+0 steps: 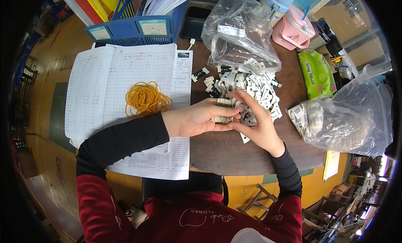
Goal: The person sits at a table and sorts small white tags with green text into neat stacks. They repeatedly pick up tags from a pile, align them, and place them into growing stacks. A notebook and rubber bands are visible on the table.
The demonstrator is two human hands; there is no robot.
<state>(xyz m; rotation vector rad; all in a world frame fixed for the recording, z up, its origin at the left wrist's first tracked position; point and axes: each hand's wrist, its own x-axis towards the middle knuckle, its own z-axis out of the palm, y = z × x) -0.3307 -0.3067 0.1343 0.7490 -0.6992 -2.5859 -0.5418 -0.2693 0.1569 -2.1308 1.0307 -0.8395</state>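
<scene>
Above the front of the table, my left hand [200, 117] is closed around a small stack of fabric labels [223, 110], its layered edges showing between thumb and fingers. My right hand [260, 125] reaches around the stack's right end, its thumb at the near side and its fingertips at the far side. Just behind both hands spreads a loose pile of white labels [263, 84] with black print, a few dark ones among them. Left of the pile, a tangle of orange rubber bands [147, 99] lies on an open ruled notebook [90, 71].
A clear plastic bag [247, 38] lies behind the pile; another bag [347, 117] holding labels sits at the right edge. Farther back are a blue file basket [138, 30], a pink cup [293, 28] and a green tissue pack [317, 73]. Printed sheets [178, 159] lie under my left forearm.
</scene>
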